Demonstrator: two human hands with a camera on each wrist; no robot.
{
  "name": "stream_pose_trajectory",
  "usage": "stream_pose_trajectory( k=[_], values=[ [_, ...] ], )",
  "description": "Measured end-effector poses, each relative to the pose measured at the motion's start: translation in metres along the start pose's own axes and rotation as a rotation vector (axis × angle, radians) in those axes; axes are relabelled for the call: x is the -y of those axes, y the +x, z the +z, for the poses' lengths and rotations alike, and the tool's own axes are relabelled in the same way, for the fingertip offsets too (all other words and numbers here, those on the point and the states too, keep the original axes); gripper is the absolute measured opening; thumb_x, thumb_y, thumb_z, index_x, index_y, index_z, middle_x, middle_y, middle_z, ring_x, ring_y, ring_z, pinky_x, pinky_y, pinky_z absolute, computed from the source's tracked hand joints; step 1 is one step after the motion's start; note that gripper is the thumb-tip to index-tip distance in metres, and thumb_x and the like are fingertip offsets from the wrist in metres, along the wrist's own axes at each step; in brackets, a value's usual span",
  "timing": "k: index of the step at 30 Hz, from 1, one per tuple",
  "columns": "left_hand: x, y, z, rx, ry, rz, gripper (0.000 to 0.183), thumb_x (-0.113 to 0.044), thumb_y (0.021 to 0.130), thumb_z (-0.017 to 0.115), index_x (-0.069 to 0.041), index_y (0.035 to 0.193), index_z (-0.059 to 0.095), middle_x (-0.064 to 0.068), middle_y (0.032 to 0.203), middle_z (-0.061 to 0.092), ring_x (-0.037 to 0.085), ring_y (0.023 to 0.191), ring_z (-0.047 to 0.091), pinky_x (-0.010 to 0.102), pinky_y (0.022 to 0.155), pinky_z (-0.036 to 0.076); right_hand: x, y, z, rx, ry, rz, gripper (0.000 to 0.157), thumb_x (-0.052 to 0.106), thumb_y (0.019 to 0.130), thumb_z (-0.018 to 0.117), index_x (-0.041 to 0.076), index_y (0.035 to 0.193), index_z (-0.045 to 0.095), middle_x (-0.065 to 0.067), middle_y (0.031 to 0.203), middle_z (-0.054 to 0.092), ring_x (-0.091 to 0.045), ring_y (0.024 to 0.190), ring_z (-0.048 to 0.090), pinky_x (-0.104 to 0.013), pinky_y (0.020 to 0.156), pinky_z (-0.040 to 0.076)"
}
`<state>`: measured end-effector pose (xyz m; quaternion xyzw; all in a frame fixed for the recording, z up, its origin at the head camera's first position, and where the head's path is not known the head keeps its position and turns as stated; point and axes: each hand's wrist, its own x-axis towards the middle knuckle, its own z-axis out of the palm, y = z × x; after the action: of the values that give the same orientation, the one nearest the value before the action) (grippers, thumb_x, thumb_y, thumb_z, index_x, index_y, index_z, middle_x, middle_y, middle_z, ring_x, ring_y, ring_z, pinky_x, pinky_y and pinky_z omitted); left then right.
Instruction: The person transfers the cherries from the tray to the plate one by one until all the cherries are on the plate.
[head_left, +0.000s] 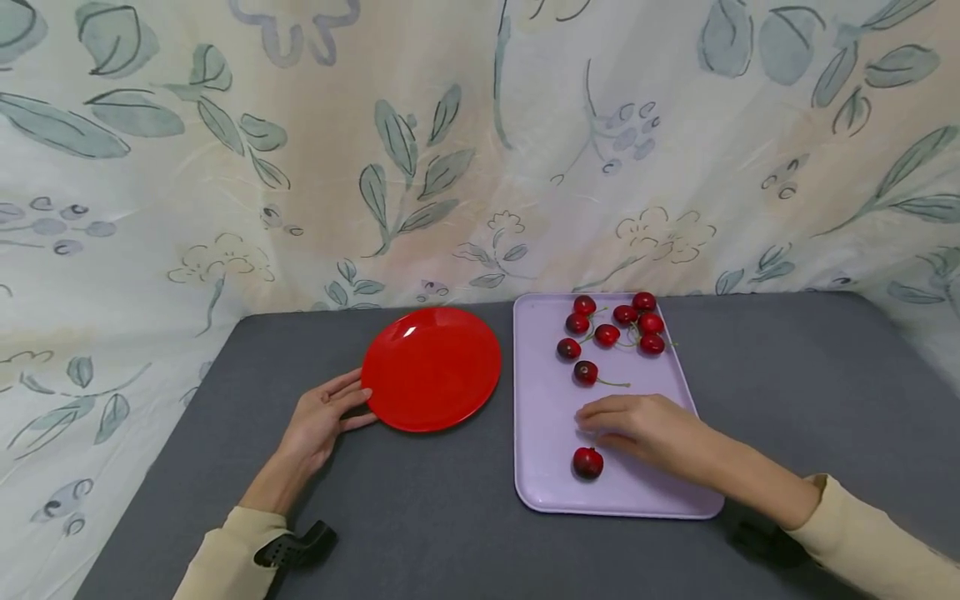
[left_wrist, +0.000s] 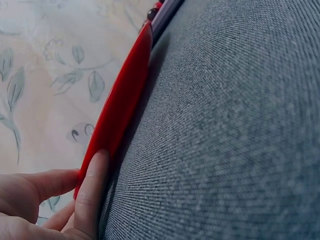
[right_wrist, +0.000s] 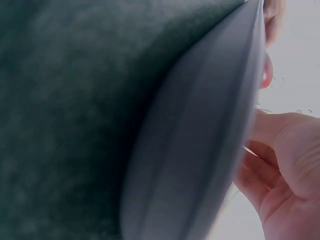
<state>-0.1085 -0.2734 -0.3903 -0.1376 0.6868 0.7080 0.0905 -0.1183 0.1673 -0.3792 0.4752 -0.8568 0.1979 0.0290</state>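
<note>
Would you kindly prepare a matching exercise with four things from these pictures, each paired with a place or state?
Things:
1. Round, glossy red plate
2. Rectangular lavender tray
3. Person's left hand
4. Person's right hand

Places or states:
A. Beneath the round, shiny dark-red cherries
B. Over the tray
C. Held at its rim
D. Gripping the plate

Pairs: 1-C; 2-A; 3-D; 4-B

A pale backdrop [head_left: 315, 208] — printed with leaves and flowers — rises behind a grey tabletop [head_left: 442, 517].
</note>
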Motion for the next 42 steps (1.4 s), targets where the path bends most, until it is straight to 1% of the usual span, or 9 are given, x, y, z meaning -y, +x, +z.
stream_pose_trajectory(
  k=[3,7,14,19,26,30,32,35,42],
  values=[
    [0.002,0.001,0.001,-0.001,0.001,0.001,0.059,-0.01,0.099,0.058,-0.001,0.151,0.032,0.022,0.151,0.038,0.004,0.103,0.064,0.034,0.086,0.057,0.0,0.002,0.001,-0.011,-0.003,-0.039,0.027,0.003,0.078,0.08,0.012,0.103,0.076,0.002,0.105,0.071,-0.015,0.097,0.067,-0.037,0.082,0.059],
    [0.004,0.002,0.001,-0.004,-0.005,-0.001,0.058,-0.009,0.099,0.058,-0.001,0.151,0.033,0.022,0.151,0.038,0.004,0.103,0.064,0.034,0.086,0.057,0.001,0.003,0.002,-0.021,0.003,-0.06,0.023,0.002,0.078,0.079,0.012,0.099,0.077,0.004,0.1,0.071,-0.013,0.092,0.068,-0.035,0.079,0.06],
    [0.006,0.003,0.002,-0.001,-0.009,0.0,0.059,-0.01,0.099,0.058,-0.001,0.151,0.032,0.022,0.151,0.038,0.004,0.103,0.064,0.033,0.086,0.057,0.002,0.0,0.0,-0.001,0.028,-0.024,0.023,0.002,0.078,0.079,0.011,0.1,0.078,0.004,0.098,0.072,-0.012,0.089,0.068,-0.034,0.078,0.06],
    [0.006,0.002,0.002,-0.002,-0.012,0.005,0.058,-0.009,0.099,0.057,-0.001,0.151,0.033,0.022,0.151,0.038,0.004,0.103,0.064,0.033,0.086,0.057,0.003,0.0,0.0,-0.008,0.033,-0.014,0.024,0.0,0.078,0.079,0.011,0.099,0.077,0.005,0.097,0.072,-0.012,0.088,0.068,-0.033,0.077,0.06],
    [0.007,0.003,0.003,-0.013,0.002,0.01,0.058,-0.01,0.098,0.059,0.0,0.15,0.035,0.023,0.149,0.041,0.005,0.103,0.064,0.034,0.086,0.057,0.003,-0.002,0.0,-0.053,0.01,-0.018,0.024,-0.002,0.075,0.08,0.013,0.095,0.076,0.008,0.092,0.071,-0.008,0.084,0.067,-0.029,0.074,0.06],
    [0.008,0.004,0.002,-0.019,0.002,0.011,0.058,-0.01,0.098,0.06,0.0,0.15,0.036,0.022,0.148,0.041,0.005,0.103,0.065,0.034,0.086,0.057,0.003,0.001,-0.002,-0.079,0.021,-0.004,0.026,-0.003,0.074,0.081,0.013,0.094,0.075,0.008,0.091,0.071,-0.008,0.083,0.067,-0.029,0.074,0.06],
    [0.008,0.004,0.002,-0.022,-0.002,0.014,0.058,-0.01,0.097,0.061,0.0,0.149,0.036,0.021,0.148,0.042,0.006,0.102,0.065,0.034,0.086,0.057,0.004,0.004,-0.004,-0.092,0.042,0.007,0.025,-0.004,0.075,0.08,0.013,0.093,0.075,0.007,0.091,0.071,-0.008,0.083,0.067,-0.029,0.074,0.06],
    [0.008,0.003,0.001,-0.022,0.004,0.013,0.059,-0.011,0.097,0.061,0.0,0.15,0.036,0.021,0.148,0.042,0.006,0.103,0.065,0.034,0.087,0.057,0.004,0.01,-0.006,-0.098,0.106,0.043,0.024,-0.004,0.077,0.079,0.013,0.094,0.076,0.006,0.09,0.072,-0.007,0.083,0.067,-0.027,0.074,0.06],
    [0.006,0.0,0.002,-0.03,0.004,0.009,0.057,-0.011,0.098,0.06,-0.001,0.149,0.037,0.019,0.146,0.045,0.005,0.101,0.066,0.033,0.086,0.057,0.007,0.026,-0.015,-0.097,0.286,0.175,0.02,-0.001,0.08,0.078,0.012,0.095,0.077,0.006,0.09,0.072,-0.004,0.079,0.065,-0.022,0.072,0.059]
  ],
)
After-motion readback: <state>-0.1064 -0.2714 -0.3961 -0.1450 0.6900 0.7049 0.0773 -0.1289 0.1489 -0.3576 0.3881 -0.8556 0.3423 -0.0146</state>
